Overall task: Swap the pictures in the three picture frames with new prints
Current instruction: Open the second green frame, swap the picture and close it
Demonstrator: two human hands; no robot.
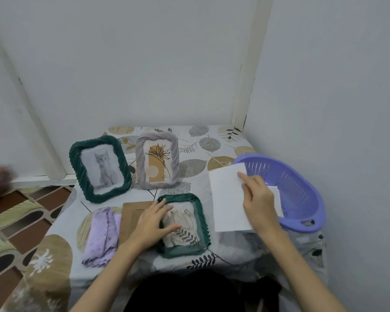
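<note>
Left hand (153, 224) lies flat, fingers straight, on the green frame (203, 221) that lies face down near the table's (189, 172) front edge, its back open. Just left of it sits the brown backing board (131, 212), with a lilac cloth (101, 235) beside that. Right hand (257, 199) pinches a white print (225, 199) by its right edge, blank side up, held over the table next to the purple basket (302, 194). Behind, the cat frame (100, 168) and grey frame (157, 160) stand upright side by side.
</note>
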